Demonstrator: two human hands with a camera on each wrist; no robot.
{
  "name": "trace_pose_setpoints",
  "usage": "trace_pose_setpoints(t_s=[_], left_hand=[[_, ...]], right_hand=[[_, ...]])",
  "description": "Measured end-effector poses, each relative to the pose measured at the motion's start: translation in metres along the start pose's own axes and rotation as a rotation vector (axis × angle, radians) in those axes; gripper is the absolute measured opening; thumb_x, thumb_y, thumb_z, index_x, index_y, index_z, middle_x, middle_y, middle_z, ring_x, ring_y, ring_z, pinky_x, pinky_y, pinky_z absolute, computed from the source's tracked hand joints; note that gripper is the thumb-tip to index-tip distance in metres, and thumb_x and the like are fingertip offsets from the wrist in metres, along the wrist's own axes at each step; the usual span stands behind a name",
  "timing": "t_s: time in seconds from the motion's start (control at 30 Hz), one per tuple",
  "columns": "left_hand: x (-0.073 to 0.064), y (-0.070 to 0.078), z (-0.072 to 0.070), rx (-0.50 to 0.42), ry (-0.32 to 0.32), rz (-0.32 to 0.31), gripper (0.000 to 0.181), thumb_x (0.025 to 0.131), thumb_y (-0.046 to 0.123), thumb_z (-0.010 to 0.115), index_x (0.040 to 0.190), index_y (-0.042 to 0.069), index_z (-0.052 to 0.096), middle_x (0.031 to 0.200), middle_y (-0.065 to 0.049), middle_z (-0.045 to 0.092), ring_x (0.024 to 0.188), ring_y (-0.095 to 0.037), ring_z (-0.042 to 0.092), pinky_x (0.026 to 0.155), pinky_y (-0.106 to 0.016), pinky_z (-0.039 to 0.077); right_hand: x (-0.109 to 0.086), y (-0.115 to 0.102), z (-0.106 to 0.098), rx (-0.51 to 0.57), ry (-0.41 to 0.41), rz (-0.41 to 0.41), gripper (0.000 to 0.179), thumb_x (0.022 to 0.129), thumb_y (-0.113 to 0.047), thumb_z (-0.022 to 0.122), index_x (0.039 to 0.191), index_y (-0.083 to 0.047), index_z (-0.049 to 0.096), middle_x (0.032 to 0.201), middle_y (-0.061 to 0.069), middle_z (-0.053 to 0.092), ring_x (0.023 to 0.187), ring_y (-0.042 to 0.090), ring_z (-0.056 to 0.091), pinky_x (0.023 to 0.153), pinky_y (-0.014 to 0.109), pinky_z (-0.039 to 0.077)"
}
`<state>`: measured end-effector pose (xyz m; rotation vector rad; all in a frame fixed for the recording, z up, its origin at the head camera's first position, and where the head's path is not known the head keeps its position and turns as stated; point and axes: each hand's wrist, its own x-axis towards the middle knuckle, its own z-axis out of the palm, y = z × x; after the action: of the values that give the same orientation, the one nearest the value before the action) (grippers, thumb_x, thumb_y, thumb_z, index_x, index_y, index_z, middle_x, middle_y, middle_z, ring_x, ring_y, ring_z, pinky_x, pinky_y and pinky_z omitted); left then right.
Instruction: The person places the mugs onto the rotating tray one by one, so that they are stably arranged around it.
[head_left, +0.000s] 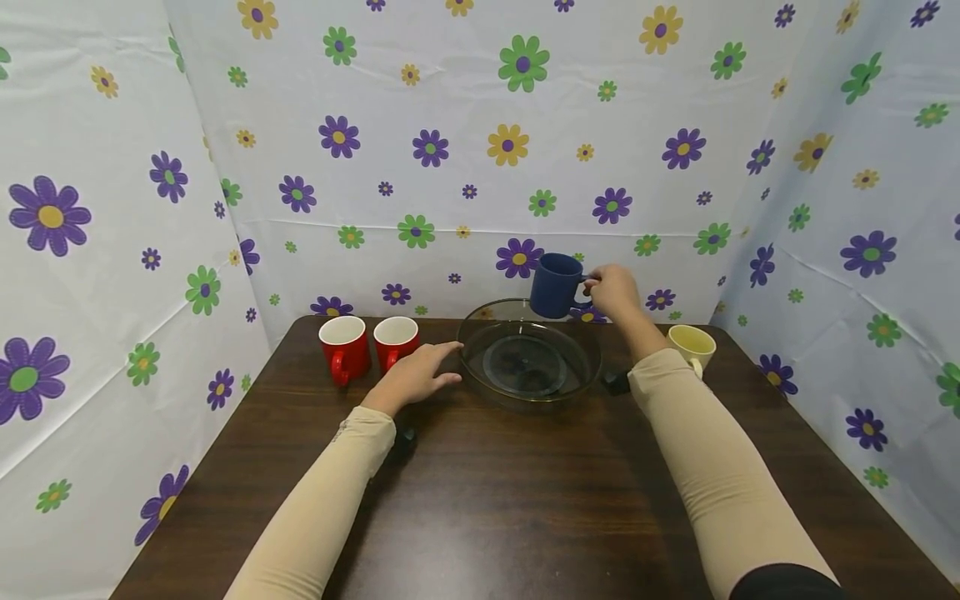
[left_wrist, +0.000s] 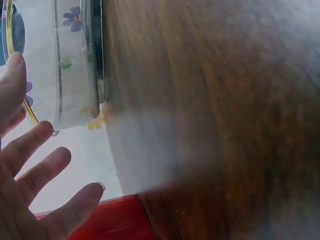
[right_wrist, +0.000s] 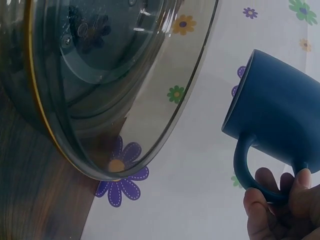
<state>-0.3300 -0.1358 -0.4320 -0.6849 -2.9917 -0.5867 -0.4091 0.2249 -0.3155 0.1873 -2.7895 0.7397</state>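
My right hand (head_left: 615,293) grips the handle of a blue mug (head_left: 555,286) and holds it upright above the back right rim of a round clear glass bowl (head_left: 480,385). In the right wrist view the fingers (right_wrist: 257,210) curl round the mug's handle beside the glass. My left hand (head_left: 416,377) reaches to the bowl's left side with its fingers extended, fingertips right at the gold-edged rim. The left wrist view shows those fingers (left_wrist: 45,167) spread, the bowl (left_wrist: 75,100) beyond them.
Two red mugs, one farther left (head_left: 345,348) and one nearer the bowl (head_left: 396,340), stand at the table's back left. A yellow mug (head_left: 692,346) stands at the back right, partly behind the right sleeve. Flower-patterned cloth (head_left: 450,108) hangs behind the dark wooden table (head_left: 480,500).
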Motion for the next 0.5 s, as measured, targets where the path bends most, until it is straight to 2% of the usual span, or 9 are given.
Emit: trace_pose_setpoints(t_s=[0.27, 0.5], left_hand=[[-0.0009, 0.0011, -0.0013, 0.0, 0.013, 0.001, 0.07, 0.095, 0.043, 0.07, 0.156, 0.022, 0.041, 0.153, -0.012, 0.049, 0.14, -0.032, 0.046, 0.11, -0.055, 0.044], [-0.0018, 0.0014, -0.0015, -0.002, 0.008, 0.006, 0.069, 0.096, 0.042, 0.069, 0.156, 0.021, 0.041, 0.153, -0.012, 0.049, 0.14, -0.032, 0.046, 0.11, -0.054, 0.043]], right_hand=[[0.0011, -0.0023, 0.0032, -0.003, 0.017, -0.01, 0.026, 0.101, -0.008, 0.05, 0.105, 0.004, 0.073, 0.102, 0.02, 0.074, 0.094, 0.034, 0.061, 0.084, 0.046, 0.049], [0.0023, -0.0047, 0.0065, 0.01, 0.022, 0.001, 0.026, 0.102, -0.008, 0.05, 0.108, 0.005, 0.073, 0.104, 0.021, 0.074, 0.094, 0.035, 0.061, 0.085, 0.046, 0.05]])
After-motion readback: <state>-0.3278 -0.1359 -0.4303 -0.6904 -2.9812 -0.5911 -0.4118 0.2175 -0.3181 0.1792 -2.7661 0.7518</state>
